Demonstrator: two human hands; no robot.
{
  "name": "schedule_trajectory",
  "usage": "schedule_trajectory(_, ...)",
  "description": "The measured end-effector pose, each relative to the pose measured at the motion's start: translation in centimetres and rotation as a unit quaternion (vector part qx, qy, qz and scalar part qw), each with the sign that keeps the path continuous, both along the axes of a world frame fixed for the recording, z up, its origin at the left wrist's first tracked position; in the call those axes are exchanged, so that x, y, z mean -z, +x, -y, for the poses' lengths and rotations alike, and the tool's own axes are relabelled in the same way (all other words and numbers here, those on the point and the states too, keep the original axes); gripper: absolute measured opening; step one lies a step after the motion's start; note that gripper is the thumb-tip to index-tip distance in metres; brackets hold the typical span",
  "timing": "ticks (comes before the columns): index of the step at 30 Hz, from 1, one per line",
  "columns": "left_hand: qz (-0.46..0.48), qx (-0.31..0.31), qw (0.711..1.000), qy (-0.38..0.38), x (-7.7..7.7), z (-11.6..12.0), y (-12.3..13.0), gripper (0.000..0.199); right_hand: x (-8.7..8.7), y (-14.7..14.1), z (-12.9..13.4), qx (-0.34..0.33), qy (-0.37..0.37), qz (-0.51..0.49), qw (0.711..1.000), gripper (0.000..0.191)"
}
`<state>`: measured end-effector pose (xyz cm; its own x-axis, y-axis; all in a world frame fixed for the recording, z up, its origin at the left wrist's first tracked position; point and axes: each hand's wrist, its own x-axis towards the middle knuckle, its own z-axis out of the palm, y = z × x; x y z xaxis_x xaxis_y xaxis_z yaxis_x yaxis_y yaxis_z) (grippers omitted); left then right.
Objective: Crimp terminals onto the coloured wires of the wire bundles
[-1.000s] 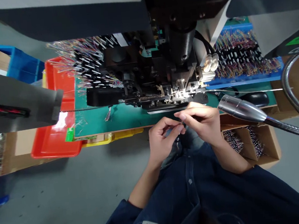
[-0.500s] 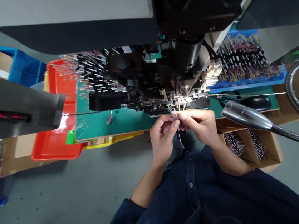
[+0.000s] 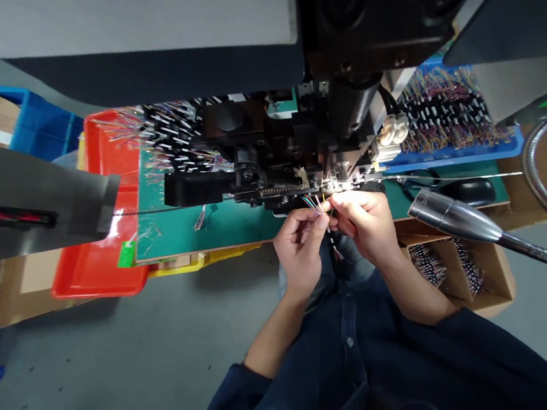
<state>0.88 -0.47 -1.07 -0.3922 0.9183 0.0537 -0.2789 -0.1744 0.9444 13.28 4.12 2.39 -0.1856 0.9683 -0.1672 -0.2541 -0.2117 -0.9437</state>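
My left hand [image 3: 301, 248] is closed, thumb against fingers, on a short multi-wire cable [image 3: 336, 248]. Thin coloured wires [image 3: 309, 203] fan out above its fingertips toward the machine. The cable's dark and white body and its lower frayed end hang below my hands. My right hand [image 3: 370, 223] is closed beside it, thumb and forefinger pinching at a single thin wire of the same cable. Those fingertips are just in front of the lit crimping machine [image 3: 333, 185]; whether the wire tip is inside the machine cannot be made out.
Piles of similar cables lie behind the machine at left [image 3: 177, 137] and in a blue tray [image 3: 465, 155] at right. A red tray [image 3: 99, 277] stands left. A metal gooseneck lamp [image 3: 457, 215] reaches in from the right, above a divided cardboard box [image 3: 501, 271] of cables.
My right hand has shifted slightly up toward the machine, its fingers more bunched. The wires in my left hand fan further left, and the cable's lower end has swung right. The view has tilted slightly.
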Motion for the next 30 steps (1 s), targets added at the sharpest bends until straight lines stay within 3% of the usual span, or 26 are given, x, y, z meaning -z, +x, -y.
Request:
schedule_trajectory(9, 0.008, -0.008, 1.0, 0.01, 0.1, -0.1, 0.0, 0.017, -0.3, -0.1, 0.0, 0.001, 0.006, 0.015, 1.0, 0.038)
schedule_trajectory(19, 0.014, 0.032, 0.999, -0.01, -0.1, 0.1, -0.2, 0.022, -1.3, 0.4, 0.0, -0.025, 0.061, 0.071, 0.995, 0.032)
schedule_trajectory(30, 0.032, 0.044, 0.998, -0.04, 0.4, 0.3, -0.1, 0.031, -1.3, 0.1, 0.2, 0.007, 0.082, 0.086, 0.993, 0.036)
